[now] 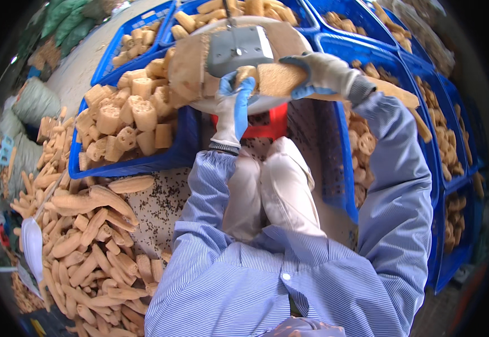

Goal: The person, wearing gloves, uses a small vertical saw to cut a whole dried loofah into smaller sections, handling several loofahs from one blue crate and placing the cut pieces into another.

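Observation:
At the round work table [213, 104], both my hands wear white gloves with blue fingers. My left hand [234, 106] is closed with its fingertips on the end piece of a pale tan dried loofah [248, 76]. Just to its right, my right hand [326, 76] grips a thicker loofah length [278, 80] whose near end meets that piece. Whether the two are fully separate I cannot tell. A grey metal plate [241, 51] on a rod stands right behind them on the cardboard-covered top.
Blue crates surround the table; the left crate [137, 168] holds short cut loofah pieces [143, 115]. Ring-like pieces [362, 143] fill a crate on the right. Whole loofahs [95, 264] lie heaped at my left. A red plastic object [272, 123] sits beneath the table.

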`<state>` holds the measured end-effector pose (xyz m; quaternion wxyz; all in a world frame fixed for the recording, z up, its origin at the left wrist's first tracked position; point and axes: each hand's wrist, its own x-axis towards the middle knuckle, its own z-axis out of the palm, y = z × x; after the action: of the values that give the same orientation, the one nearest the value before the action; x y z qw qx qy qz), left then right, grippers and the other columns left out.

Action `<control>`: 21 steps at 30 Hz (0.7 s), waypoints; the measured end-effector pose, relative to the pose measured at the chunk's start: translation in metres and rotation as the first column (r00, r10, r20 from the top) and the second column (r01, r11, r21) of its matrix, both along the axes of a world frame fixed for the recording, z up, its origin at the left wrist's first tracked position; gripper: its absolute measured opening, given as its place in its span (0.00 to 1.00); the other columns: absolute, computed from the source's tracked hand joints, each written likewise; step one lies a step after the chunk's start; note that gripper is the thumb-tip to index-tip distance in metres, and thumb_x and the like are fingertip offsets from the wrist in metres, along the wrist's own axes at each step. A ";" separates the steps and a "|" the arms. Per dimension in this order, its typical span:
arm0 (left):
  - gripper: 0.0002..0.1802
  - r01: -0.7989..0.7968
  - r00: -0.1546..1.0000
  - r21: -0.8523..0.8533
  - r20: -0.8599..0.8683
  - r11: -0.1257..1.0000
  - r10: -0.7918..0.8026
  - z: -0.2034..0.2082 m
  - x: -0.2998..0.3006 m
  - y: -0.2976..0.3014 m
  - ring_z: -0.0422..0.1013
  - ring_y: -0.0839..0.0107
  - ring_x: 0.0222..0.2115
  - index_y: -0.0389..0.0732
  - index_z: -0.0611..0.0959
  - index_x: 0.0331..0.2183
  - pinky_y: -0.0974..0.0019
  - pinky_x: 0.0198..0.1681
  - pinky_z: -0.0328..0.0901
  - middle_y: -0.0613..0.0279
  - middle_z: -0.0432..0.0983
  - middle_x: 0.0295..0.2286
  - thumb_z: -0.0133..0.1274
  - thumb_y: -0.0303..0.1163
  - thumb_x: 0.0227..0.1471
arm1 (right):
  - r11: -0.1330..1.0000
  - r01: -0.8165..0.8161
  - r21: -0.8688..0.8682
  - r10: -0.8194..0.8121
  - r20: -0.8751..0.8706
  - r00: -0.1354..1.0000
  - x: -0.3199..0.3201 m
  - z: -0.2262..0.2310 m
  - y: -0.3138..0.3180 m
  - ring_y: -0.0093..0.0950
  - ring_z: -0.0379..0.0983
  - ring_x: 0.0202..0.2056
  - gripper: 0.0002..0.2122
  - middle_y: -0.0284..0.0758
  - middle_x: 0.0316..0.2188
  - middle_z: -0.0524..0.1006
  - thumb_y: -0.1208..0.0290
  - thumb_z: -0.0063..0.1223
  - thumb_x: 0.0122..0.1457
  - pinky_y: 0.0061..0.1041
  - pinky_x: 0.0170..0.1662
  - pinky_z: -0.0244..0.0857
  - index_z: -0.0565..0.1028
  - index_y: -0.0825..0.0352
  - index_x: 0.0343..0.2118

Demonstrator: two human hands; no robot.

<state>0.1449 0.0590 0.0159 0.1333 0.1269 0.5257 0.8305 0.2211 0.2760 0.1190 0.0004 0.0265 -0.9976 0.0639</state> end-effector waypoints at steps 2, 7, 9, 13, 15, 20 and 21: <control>0.18 -0.056 0.985 0.271 0.172 0.961 0.009 -0.008 0.031 0.014 0.75 0.71 0.38 0.42 0.75 0.48 0.70 0.38 0.75 0.60 0.76 0.41 0.59 0.35 0.58 | 0.998 0.048 -0.032 -0.051 -0.100 0.994 0.057 0.013 0.017 0.45 0.73 0.50 0.43 0.45 0.48 0.75 0.52 0.77 0.37 0.39 0.55 0.66 0.69 0.54 0.61; 0.27 0.438 0.898 -0.122 0.105 0.891 -0.427 -0.042 0.141 0.118 0.74 0.68 0.44 0.44 0.74 0.52 0.67 0.46 0.70 0.57 0.76 0.44 0.59 0.47 0.56 | 0.973 0.165 0.159 -0.087 -0.410 0.908 0.191 0.061 0.062 0.43 0.73 0.46 0.42 0.40 0.46 0.75 0.62 0.75 0.41 0.38 0.52 0.69 0.66 0.52 0.63; 0.43 0.654 0.440 -0.628 -0.139 0.423 -0.887 -0.078 0.174 0.157 0.71 0.61 0.52 0.39 0.69 0.61 0.62 0.57 0.61 0.52 0.72 0.55 0.62 0.54 0.51 | 0.907 0.244 0.344 -0.058 -0.471 0.880 0.219 0.073 0.053 0.42 0.73 0.45 0.45 0.38 0.46 0.74 0.61 0.75 0.38 0.39 0.50 0.69 0.65 0.48 0.64; 0.32 0.701 0.673 0.258 0.069 0.665 -0.736 -0.092 0.197 0.125 0.74 0.73 0.31 0.46 0.72 0.59 0.71 0.41 0.70 0.61 0.78 0.39 0.57 0.48 0.58 | 0.744 0.449 0.495 -0.398 -0.211 0.893 0.251 0.047 0.031 0.38 0.67 0.55 0.49 0.36 0.52 0.71 0.50 0.75 0.39 0.40 0.58 0.62 0.58 0.44 0.67; 0.32 0.490 0.855 0.167 0.103 0.856 -0.509 -0.052 0.193 0.104 0.72 0.76 0.35 0.47 0.69 0.61 0.71 0.41 0.69 0.64 0.75 0.42 0.56 0.48 0.60 | 0.771 0.401 0.494 -0.353 -0.193 0.916 0.248 0.026 0.022 0.38 0.67 0.55 0.50 0.36 0.52 0.71 0.49 0.74 0.40 0.40 0.59 0.61 0.57 0.47 0.67; 0.38 0.422 0.898 0.243 0.019 0.873 -0.439 0.004 0.158 0.050 0.68 0.78 0.45 0.42 0.64 0.62 0.73 0.50 0.66 0.65 0.70 0.48 0.63 0.35 0.55 | 0.867 0.255 0.428 -0.162 -0.243 0.957 0.200 -0.011 -0.019 0.37 0.63 0.60 0.54 0.35 0.58 0.67 0.49 0.74 0.37 0.44 0.66 0.51 0.55 0.48 0.69; 0.34 0.367 0.924 0.261 0.012 0.893 -0.383 0.000 0.143 0.040 0.69 0.77 0.44 0.41 0.67 0.60 0.73 0.50 0.66 0.64 0.71 0.46 0.62 0.30 0.55 | 0.859 0.256 0.444 -0.153 -0.254 0.955 0.186 -0.011 -0.025 0.37 0.62 0.61 0.54 0.35 0.59 0.66 0.49 0.75 0.36 0.46 0.67 0.48 0.54 0.47 0.69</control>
<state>0.2880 0.0991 0.0163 0.2900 0.2155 0.3761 0.8532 0.4071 0.2514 0.1083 0.1061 -0.0743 -0.9743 -0.1845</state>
